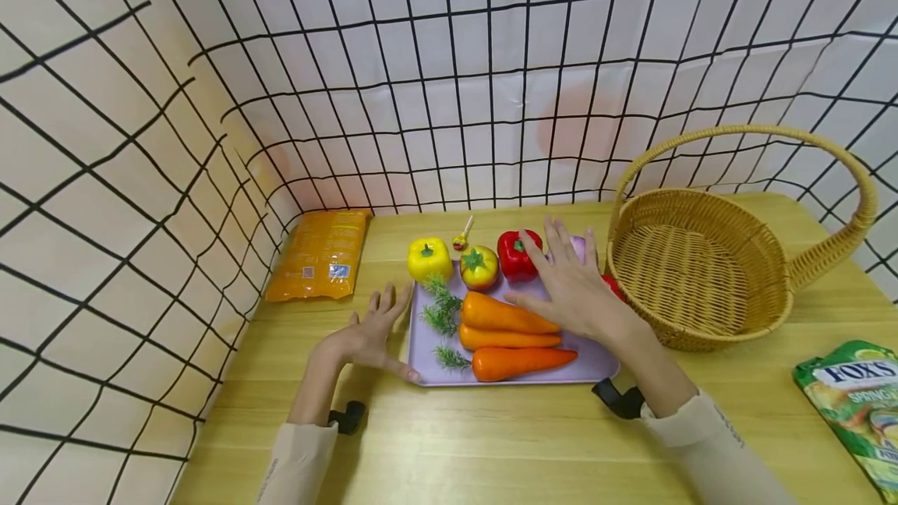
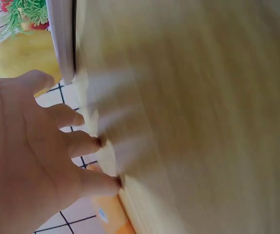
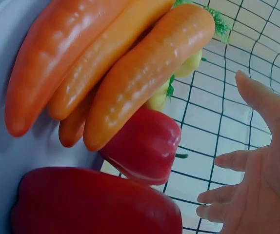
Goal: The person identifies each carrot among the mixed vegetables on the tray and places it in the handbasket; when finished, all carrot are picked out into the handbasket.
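Observation:
A pale purple tray (image 1: 596, 358) bears several orange carrots (image 1: 522, 363) with green tops. Along its far edge are a yellow bell pepper (image 1: 428, 262), a round yellow-red fruit (image 1: 480, 270) with green leaves and a red bell pepper (image 1: 515, 262). My left hand (image 1: 372, 333) is spread beside the tray's left edge, holding nothing. Above the tray's right half hovers my right hand (image 1: 577, 293), fingers extended and apart from the carrots. Behind it, a purple item (image 1: 579, 246) is partly hidden. A second, elongated red item (image 3: 96, 207) lies near the carrots in the right wrist view.
A wicker basket (image 1: 772, 310) with a tall handle stands right of the tray. An orange packet (image 1: 319, 256) lies at the back left, a lollipop (image 1: 461, 240) behind the tray. A green Fox's packet (image 1: 852, 404) lies front right. Black wire grid (image 1: 491, 100) borders the table.

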`<state>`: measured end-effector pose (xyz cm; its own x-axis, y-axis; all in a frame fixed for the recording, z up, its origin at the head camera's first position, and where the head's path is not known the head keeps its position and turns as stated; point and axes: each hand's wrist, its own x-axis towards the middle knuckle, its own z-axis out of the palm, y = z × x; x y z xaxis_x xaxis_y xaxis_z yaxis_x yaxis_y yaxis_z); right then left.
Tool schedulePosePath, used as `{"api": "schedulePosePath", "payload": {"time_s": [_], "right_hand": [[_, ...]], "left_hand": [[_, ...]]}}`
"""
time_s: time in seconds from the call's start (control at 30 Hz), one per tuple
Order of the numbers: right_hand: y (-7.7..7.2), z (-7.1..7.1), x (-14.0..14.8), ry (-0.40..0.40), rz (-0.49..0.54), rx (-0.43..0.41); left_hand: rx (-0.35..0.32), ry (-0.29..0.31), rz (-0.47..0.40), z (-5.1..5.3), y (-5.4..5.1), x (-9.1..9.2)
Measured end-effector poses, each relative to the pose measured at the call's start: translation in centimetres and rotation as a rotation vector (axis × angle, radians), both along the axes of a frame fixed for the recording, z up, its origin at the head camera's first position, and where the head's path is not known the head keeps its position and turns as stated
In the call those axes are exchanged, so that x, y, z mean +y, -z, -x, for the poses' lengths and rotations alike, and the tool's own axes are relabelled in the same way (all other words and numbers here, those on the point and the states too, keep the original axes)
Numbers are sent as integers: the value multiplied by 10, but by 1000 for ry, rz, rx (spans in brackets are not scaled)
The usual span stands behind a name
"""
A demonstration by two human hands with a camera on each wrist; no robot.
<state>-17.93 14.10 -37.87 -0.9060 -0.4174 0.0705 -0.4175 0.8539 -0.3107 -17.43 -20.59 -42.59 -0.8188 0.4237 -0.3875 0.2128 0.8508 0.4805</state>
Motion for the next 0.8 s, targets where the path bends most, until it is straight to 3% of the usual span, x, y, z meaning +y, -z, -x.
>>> {"api": "schedulePosePath", "payload": {"time_s": [0.37,0.57,0.67,0.8], "right_hand": [[4,-7,-8,-79,31,4],[7,-11,-14,-187,192,-44],[11,-13,-19,-230,290,-106],[17,-15,-26,-226,394,-220]], "left_hand": [[-37,-31,109,3,0,11],[-49,-40,118,3,0,12],[-47,-40,119,3,0,13],[-46,-37,131,2,-1,14]]}}
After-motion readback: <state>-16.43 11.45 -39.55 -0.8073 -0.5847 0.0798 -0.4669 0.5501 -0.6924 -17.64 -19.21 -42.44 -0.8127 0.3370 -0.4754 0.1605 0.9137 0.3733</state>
